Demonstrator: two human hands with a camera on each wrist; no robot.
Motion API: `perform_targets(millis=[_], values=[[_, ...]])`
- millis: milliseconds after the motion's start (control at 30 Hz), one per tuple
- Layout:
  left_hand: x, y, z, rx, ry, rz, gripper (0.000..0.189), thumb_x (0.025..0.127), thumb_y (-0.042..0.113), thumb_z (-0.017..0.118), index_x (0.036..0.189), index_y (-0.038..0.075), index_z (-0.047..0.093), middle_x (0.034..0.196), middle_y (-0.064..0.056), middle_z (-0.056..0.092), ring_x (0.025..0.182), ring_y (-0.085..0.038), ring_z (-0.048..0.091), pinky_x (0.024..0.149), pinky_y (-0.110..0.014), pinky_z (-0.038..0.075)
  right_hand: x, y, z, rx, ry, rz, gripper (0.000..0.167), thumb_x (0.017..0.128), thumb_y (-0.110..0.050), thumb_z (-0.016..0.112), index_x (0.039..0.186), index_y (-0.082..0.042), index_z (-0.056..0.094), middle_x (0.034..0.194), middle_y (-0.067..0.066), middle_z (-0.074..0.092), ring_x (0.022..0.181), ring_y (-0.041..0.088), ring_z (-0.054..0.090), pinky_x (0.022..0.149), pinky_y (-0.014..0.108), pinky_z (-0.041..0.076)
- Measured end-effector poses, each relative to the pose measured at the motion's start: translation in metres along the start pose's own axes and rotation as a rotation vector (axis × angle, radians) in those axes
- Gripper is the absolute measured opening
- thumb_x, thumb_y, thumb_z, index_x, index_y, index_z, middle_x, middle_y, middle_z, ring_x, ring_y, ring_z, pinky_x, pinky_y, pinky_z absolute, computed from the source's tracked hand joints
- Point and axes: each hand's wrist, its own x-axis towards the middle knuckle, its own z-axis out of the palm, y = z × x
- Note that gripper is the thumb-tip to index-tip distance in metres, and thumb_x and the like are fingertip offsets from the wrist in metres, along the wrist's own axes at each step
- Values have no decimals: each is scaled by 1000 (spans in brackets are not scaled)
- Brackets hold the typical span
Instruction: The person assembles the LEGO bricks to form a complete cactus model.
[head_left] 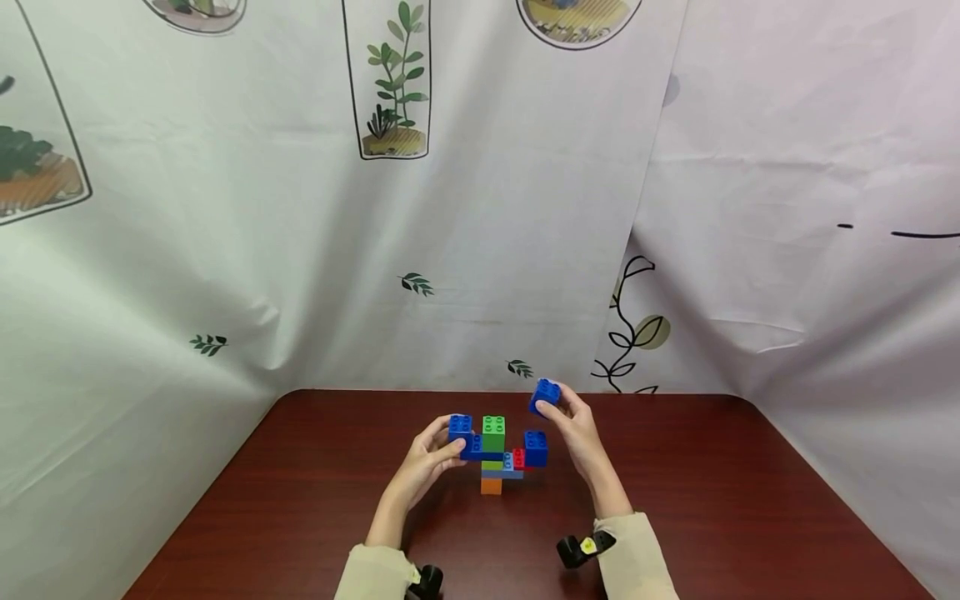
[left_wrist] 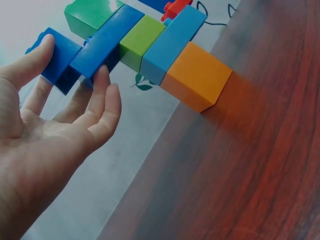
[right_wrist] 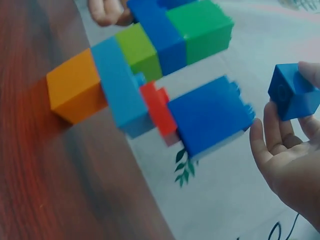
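A toy building-brick structure stands on its orange brick [head_left: 491, 486], with a light blue brick [left_wrist: 175, 45], a lime brick [left_wrist: 142, 42], a long blue brick [left_wrist: 107, 40] and a green brick [head_left: 493, 433] stacked above. At its left end my left hand [head_left: 412, 473] grips a blue brick [head_left: 460, 427], thumb on the near face and fingertips under the long brick. On the right side a red brick [right_wrist: 159, 111] carries another blue brick [right_wrist: 212, 117]. My right hand [head_left: 581, 433] pinches a loose blue brick [head_left: 544, 395] above and apart from that one.
The dark red-brown table [head_left: 300, 500] extends to both sides of the structure. Behind it hangs a pale printed cloth [head_left: 300, 208] that meets the table's far edge. Black wrist cameras [head_left: 585, 547] sit at both light sleeves [head_left: 637, 554].
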Motion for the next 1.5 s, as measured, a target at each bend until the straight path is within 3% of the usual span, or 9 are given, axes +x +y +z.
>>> perform_targets(millis=[167, 333, 733, 1133, 1500], values=[[1, 0, 0, -2, -1, -3, 51, 99, 15, 57, 143, 3, 36, 121, -2, 59, 104, -16, 61, 94, -37, 52, -3, -11, 7, 0, -31, -48, 45, 93, -6, 59, 136, 5, 49, 122, 18, 61, 96, 2, 61, 86, 15, 49], [1, 0, 2, -6, -2, -4, 51, 98, 15, 57, 143, 2, 36, 120, -1, 59, 104, -16, 61, 94, -38, 52, -6, -20, 12, -9, -78, -36, 44, 93, -8, 60, 136, 0, 50, 116, 8, 62, 94, 4, 61, 87, 19, 50], [1, -2, 6, -6, -20, 6, 48, 99, 16, 57, 141, 3, 39, 119, 0, 60, 102, -16, 60, 89, -31, 53, -11, -25, 20, -95, -139, -30, 44, 94, -8, 60, 136, -2, 50, 125, 24, 58, 93, 7, 59, 83, 21, 50], [3, -3, 9, -23, -24, 2, 49, 99, 15, 57, 141, 2, 38, 117, 0, 61, 101, -17, 60, 88, -29, 54, -12, -17, 29, -79, -197, -102, 40, 93, -9, 64, 130, 0, 51, 114, 26, 58, 87, 7, 60, 81, 18, 51], [4, -4, 11, -45, -24, -1, 48, 98, 14, 57, 140, 2, 38, 115, 1, 60, 100, -16, 59, 85, -28, 53, -12, -15, 31, -96, -183, -70, 40, 92, -8, 65, 130, 0, 54, 114, 26, 59, 90, 7, 59, 83, 16, 50]])
